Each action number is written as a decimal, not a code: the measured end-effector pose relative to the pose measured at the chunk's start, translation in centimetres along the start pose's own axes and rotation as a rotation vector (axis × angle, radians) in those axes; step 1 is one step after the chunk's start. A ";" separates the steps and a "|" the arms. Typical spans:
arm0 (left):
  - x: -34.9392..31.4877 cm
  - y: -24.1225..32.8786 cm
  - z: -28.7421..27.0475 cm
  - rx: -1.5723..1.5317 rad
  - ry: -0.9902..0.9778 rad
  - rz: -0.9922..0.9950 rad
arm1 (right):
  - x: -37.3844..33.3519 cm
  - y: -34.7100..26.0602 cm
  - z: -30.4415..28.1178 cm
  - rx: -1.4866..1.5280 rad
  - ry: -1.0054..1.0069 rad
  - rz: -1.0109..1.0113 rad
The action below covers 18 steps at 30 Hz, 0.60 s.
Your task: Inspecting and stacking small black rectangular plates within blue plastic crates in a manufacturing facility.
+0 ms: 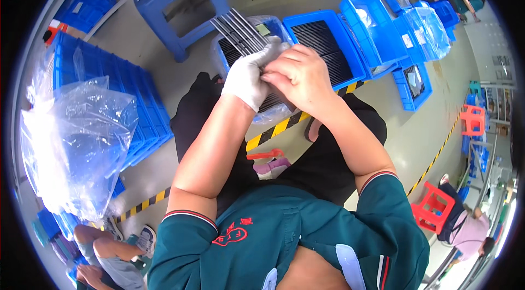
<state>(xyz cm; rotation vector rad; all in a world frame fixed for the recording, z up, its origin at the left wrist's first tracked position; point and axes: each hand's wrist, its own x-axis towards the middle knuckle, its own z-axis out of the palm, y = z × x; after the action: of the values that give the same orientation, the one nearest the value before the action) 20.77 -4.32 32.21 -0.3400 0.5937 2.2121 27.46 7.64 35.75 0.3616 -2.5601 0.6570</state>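
Observation:
My left hand point(246, 77), in a white glove, is closed round a bundle of thin dark grey metal strips point(238, 30). The strips fan slightly apart at their far end, and their near end sticks out below the hands. Against the bundle's right side lies my bare right hand point(301, 74), its thumb and fingers pinched together. Whatever is between those fingertips is hidden. Under the hands stands a blue bin lined with clear plastic point(281, 26), with more dark strips inside. To its right, a blue tray point(295, 18) holds rows of similar dark strips.
A blue plastic stool point(150, 0) stands far left of the bins. Stacked blue crates point(104, 65) with a clear plastic bag point(82, 142) rise at left. More blue bins point(363, 11) lie right. Other people sit or work at the edges, near red stools point(435, 208).

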 end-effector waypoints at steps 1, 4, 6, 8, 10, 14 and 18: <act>0.1 0.0 -0.1 -0.007 -0.004 -0.004 | -0.1 0.2 0.1 0.070 -0.001 0.022; 0.6 -0.3 -0.1 -0.005 0.010 -0.017 | -0.2 0.4 -0.6 0.159 0.019 0.060; 0.9 -0.5 -0.2 -0.033 -0.017 -0.039 | -0.2 0.3 -1.1 0.140 0.038 0.062; 0.8 -0.6 0.1 -0.016 -0.012 -0.033 | -0.2 0.3 -1.5 0.145 0.055 0.077; 0.4 -0.5 0.6 0.006 0.025 -0.019 | -0.3 0.4 -1.7 0.157 0.091 0.090; 0.6 -0.4 0.1 -0.007 0.009 -0.025 | -0.4 0.5 -1.4 0.204 0.069 0.113; 0.6 -0.2 -0.1 -0.036 -0.003 -0.037 | -0.3 0.3 -0.9 0.156 0.052 0.090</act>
<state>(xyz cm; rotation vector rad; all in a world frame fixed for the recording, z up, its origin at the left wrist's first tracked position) 20.56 -3.82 31.79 -0.3636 0.5418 2.1895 27.93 8.38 36.23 0.2774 -2.4941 0.8912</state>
